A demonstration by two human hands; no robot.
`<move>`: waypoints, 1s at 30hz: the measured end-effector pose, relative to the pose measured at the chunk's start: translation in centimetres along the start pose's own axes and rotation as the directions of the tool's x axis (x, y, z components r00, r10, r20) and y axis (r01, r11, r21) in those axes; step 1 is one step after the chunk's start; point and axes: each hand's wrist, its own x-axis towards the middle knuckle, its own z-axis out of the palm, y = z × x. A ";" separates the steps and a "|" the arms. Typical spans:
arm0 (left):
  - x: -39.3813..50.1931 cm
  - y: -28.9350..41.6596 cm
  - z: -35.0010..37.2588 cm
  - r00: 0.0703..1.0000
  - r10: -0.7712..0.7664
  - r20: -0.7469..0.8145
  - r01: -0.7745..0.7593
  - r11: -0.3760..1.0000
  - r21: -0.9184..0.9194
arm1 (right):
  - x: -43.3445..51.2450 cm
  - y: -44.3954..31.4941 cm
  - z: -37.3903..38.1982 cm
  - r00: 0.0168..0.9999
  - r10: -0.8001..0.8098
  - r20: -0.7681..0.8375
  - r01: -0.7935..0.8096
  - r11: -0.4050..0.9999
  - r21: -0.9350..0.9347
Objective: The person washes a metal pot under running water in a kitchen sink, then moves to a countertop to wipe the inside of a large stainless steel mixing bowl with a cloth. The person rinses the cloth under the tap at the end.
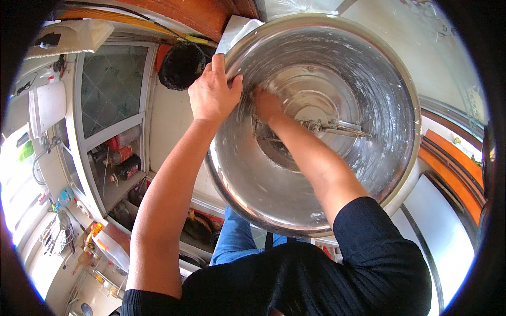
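Observation:
A large, deep stainless steel drum (pixel 316 197) stands before me, its inner wall wet and flecked with white. My left hand (pixel 215 93) grips the rim at the upper left, with the thumb on the inner side. Down inside the drum, my right hand (pixel 268 103) is against or close to the left part of the wall, blurred by motion. Its fingers are hidden, and whether it holds anything does not show. A metal bar like a mixing paddle (pixel 344 129) crosses the drum's bottom, partly covered by my right forearm.
A round black object (pixel 182 66) sits just left of the rim, beside a black cable (pixel 138 15). Further left is a white-framed cabinet (pixel 112 87) with bottles (pixel 127 168) on its lower shelf. Orange wooden boards (pixel 454 166) and a pale panel (pixel 431 213) are at the right.

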 end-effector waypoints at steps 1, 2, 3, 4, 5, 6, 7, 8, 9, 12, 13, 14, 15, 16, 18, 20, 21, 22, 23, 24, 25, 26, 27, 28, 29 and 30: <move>0.3 0.1 0.0 1.000 0.010 -0.017 -0.010 1.000 -0.006 | -0.7 -0.5 -0.3 0.999 -0.024 0.045 0.025 0.999 -0.023; 0.2 0.1 -0.1 1.000 -0.007 0.000 0.007 1.000 0.001 | -1.2 -0.9 -0.6 0.995 -0.046 0.090 0.050 0.998 -0.044; 0.4 0.3 -0.2 1.000 -0.014 0.012 0.014 1.000 0.006 | -1.3 -0.8 -1.5 0.990 -0.061 0.128 0.070 0.995 -0.065; 0.2 0.5 -0.2 0.999 -0.020 0.037 0.020 1.000 0.011 | -0.8 0.3 -2.2 0.979 -0.122 0.165 0.151 0.973 -0.176; 0.3 0.6 -0.2 0.999 -0.010 0.031 0.010 1.000 0.002 | 0.3 2.1 -3.7 0.962 -0.177 0.210 0.232 0.932 -0.279; 0.4 0.5 -0.3 1.000 -0.006 0.024 0.006 1.000 -0.006 | 1.1 4.1 -5.0 0.937 -0.228 0.265 0.318 0.871 -0.374; 0.3 0.4 -0.3 1.000 -0.009 0.016 0.009 1.000 -0.016 | 1.1 6.5 -6.5 0.936 -0.263 0.234 0.335 0.866 -0.371; 0.3 0.6 -0.4 1.000 0.016 -0.008 -0.016 1.000 -0.003 | 0.8 9.5 -8.0 0.936 -0.291 0.200 0.347 0.862 -0.371; 0.4 0.8 -0.2 0.999 0.029 -0.014 -0.029 1.000 -0.007 | 0.7 12.2 -8.9 0.971 -0.179 0.159 0.232 0.869 -0.437; 0.4 0.5 0.0 0.999 0.043 -0.025 -0.043 0.999 0.006 | -1.1 19.5 -11.0 0.969 0.118 0.218 0.060 0.741 -0.669; 0.2 0.4 -0.2 1.000 0.012 0.011 -0.012 1.000 0.008 | -2.1 21.6 -11.7 0.953 0.167 0.254 0.098 0.622 -0.777; 0.3 0.6 -0.4 0.999 -0.012 0.042 0.012 1.000 0.002 | -4.0 25.2 -12.0 0.947 0.098 0.308 0.220 0.504 -0.835; -0.1 0.5 -0.4 0.996 -0.048 0.082 0.047 0.999 0.006 | -5.0 25.2 -11.8 0.950 0.099 0.298 0.209 0.508 -0.836; 0.0 0.3 -0.5 0.998 -0.039 0.056 0.039 0.999 0.007 | -5.3 25.3 -11.9 0.956 0.097 0.278 0.193 0.507 -0.840; -0.3 -0.5 -0.8 0.999 -0.029 0.017 0.029 0.999 0.018 | -4.5 23.1 -10.8 0.956 0.273 0.109 -0.124 0.711 -0.693; 0.1 0.3 -0.7 0.999 -0.013 0.035 0.012 1.000 0.011 | -2.8 22.2 -9.9 0.960 0.216 -0.177 -0.267 0.895 -0.358; 0.4 0.8 -0.4 0.999 -0.002 0.049 0.001 1.000 0.013 | -1.3 20.6 -9.6 0.959 0.182 -0.219 -0.234 0.941 -0.245; 0.7 1.6 -0.1 0.997 0.006 0.079 -0.006 1.000 0.005 | -0.2 19.2 -9.0 0.938 0.157 -0.309 -0.143 0.987 0.067; 0.6 1.3 -0.1 0.997 0.006 0.075 -0.007 1.000 0.013 | 1.1 15.9 -9.7 0.985 0.110 -0.129 -0.061 0.939 0.338; 0.7 1.5 0.3 0.997 0.025 0.075 -0.025 1.000 0.004 | 1.9 13.8 -10.0 0.927 0.054 -0.371 0.012 0.985 0.173; 0.6 0.8 0.4 0.997 0.015 0.070 -0.015 1.000 0.008 | 1.6 11.0 -11.0 0.925 0.066 -0.374 0.055 0.951 0.304; 0.1 -0.1 0.2 0.998 0.012 0.056 -0.014 1.000 0.027 | 0.2 7.8 -12.6 0.927 0.072 -0.368 0.100 0.898 0.428; -0.1 -0.5 0.1 0.999 0.020 0.042 -0.021 0.999 0.033 | -1.9 5.7 -13.9 0.927 0.086 -0.365 0.134 0.834 0.536; 0.0 -0.5 0.1 0.999 0.032 0.025 -0.033 0.999 0.032 | -4.5 5.0 -14.4 0.900 0.131 -0.417 0.183 0.754 0.631; 0.2 -0.5 0.2 0.999 0.035 0.019 -0.036 0.999 0.027 | -7.3 4.6 -14.8 0.869 0.179 -0.462 0.240 0.664 0.708; 0.3 -0.4 0.3 0.999 0.039 0.016 -0.039 0.999 0.019 | -10.7 3.8 -15.4 0.840 0.193 -0.506 0.266 0.667 0.696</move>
